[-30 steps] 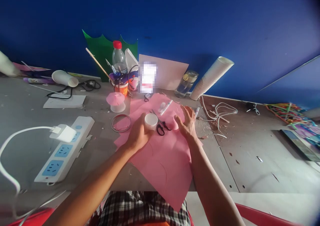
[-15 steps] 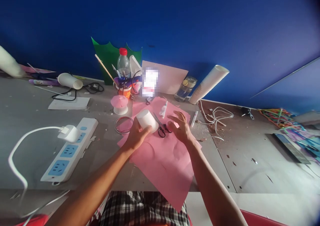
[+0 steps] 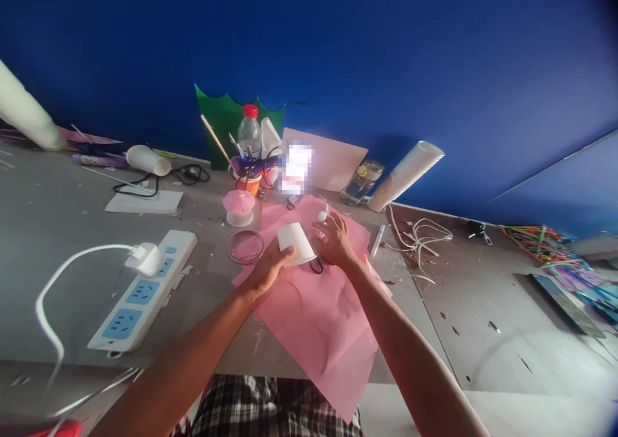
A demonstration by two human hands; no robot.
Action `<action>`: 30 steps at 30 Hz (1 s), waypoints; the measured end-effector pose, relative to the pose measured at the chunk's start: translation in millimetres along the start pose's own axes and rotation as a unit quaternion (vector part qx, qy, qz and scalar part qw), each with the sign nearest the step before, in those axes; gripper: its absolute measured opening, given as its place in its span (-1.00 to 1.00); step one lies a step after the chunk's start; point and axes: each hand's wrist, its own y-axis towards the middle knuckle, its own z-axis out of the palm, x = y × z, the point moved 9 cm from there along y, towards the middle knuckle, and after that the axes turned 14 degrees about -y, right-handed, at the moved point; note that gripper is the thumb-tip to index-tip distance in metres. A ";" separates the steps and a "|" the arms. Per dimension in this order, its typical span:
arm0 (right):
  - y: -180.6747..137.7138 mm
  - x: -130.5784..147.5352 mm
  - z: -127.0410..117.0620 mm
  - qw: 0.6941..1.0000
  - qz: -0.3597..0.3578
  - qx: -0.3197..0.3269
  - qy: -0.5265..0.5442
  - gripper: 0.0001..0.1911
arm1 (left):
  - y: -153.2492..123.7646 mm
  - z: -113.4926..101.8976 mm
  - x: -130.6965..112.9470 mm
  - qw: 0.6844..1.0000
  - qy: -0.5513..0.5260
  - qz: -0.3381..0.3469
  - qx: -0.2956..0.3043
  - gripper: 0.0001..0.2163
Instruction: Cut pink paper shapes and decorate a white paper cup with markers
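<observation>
White paper forms the spare cup (image 3: pixel 149 160) lying on its side near the table's (image 3: pixel 212 321) back edge, toward the left corner; in front of it a power strip (image 3: pixel 143 292) slants to the front edge, a charger (image 3: pixel 145 259) plugged in. Next comes a ring (image 3: pixel 228 247), partly over the pink paper (image 3: pixel 338 360), and just behind it a small white stand (image 3: pixel 240 219) already topped by a pink cap (image 3: pixel 239 201). The left hand (image 3: pixel 270 269) is closed around the cup (image 3: pixel 294 242), holding it tilted above the pink paper, which hangs past the front edge. That cup is bare of pink, so I judge one piece looks finished and this one hardly begun; faint curves mark the paper, drawn or creased I cannot tell. One loop of the scissors (image 3: pixel 317 266) shows beside the cup. Over them the right hand (image 3: pixel 337 241) reaches with fingers spread and bent; nothing shows in its grasp, though contact with the small white piece (image 3: pixel 322 217) at its fingertips is unclear. Farther right, a stack of cups (image 3: pixel 408 174) leans at the back edge. Compared with half a second ago, the cup shows more of its side, and the right hand has come nearer it, hiding most of the scissors.
</observation>
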 end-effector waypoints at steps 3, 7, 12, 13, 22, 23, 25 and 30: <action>-7.5 -3.1 -45.2 0.989 0.024 -0.104 0.099 -0.78 | -2.0 3.6 0.1 1.000 -0.017 -0.012 0.013 -0.62; -23.6 -3.0 -83.7 0.942 0.072 -0.104 0.310 -0.65 | -3.5 6.6 2.9 0.998 -0.030 -0.042 0.024 -0.63; -43.0 8.0 -88.3 0.820 0.109 -0.095 0.554 -0.77 | -2.2 2.3 8.4 0.996 -0.045 -0.070 0.017 -0.62; -45.6 9.9 -83.6 0.797 0.120 -0.090 0.585 -0.82 | -2.2 2.3 8.6 0.996 -0.054 -0.071 0.019 -0.63; -64.4 33.8 -46.0 0.705 0.161 -0.008 0.690 -0.72 | -3.4 19.4 5.6 0.994 -0.040 -0.090 0.052 -0.66; -65.0 35.7 -46.8 0.705 0.153 -0.006 0.693 -0.72 | -2.8 19.4 5.5 0.994 -0.035 -0.089 0.053 -0.66; -65.7 33.8 -49.5 0.712 0.149 -0.018 0.686 -0.73 | -1.7 16.3 6.0 0.995 -0.026 -0.086 0.048 -0.66; -67.9 -1.5 -57.2 0.830 0.227 -0.099 0.500 -0.73 | -0.6 4.0 8.0 0.997 -0.003 -0.068 0.025 -0.59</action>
